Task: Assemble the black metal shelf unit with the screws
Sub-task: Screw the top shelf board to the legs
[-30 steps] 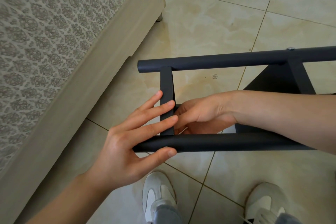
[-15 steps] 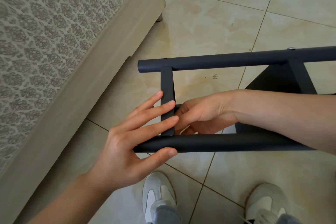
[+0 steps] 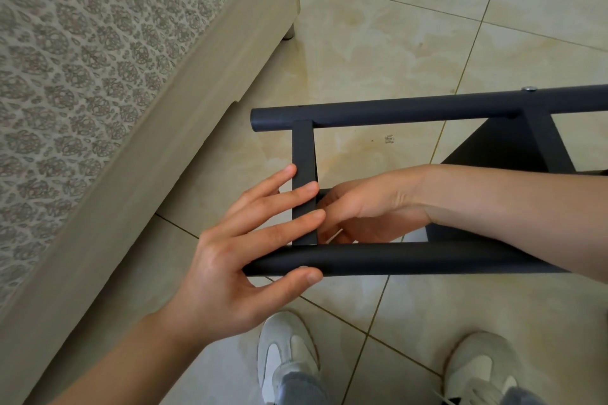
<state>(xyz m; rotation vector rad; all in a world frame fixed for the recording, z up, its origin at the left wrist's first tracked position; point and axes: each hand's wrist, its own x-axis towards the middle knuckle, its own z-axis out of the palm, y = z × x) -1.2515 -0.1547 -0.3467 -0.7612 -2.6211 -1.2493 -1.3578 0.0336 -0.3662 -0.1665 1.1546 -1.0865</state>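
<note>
The black metal shelf frame lies on its side over the tiled floor. Its near tube (image 3: 411, 260) and far tube (image 3: 411, 108) are joined by a flat crossbar (image 3: 304, 148). My left hand (image 3: 230, 266) presses straight fingers across that crossbar, with the thumb against the near tube. My right hand (image 3: 371, 207) reaches inside the frame just behind the crossbar; its curled fingers pinch a thin silvery piece (image 3: 334, 235), mostly hidden. A silver screw head (image 3: 529, 88) sits on the far tube above a second crossbar (image 3: 546, 141). Below that is a black shelf panel (image 3: 493, 145).
A piece of furniture covered in patterned fabric (image 3: 82, 59), with a beige base (image 3: 164, 158) and a small foot (image 3: 289, 34), runs along the left, close to the frame's end. My two white shoes (image 3: 289, 348) (image 3: 480, 368) stand below the near tube.
My right hand's fingers have shifted slightly behind the crossbar, and the silvery tip shows again under them. The left hand and the frame have stayed put.
</note>
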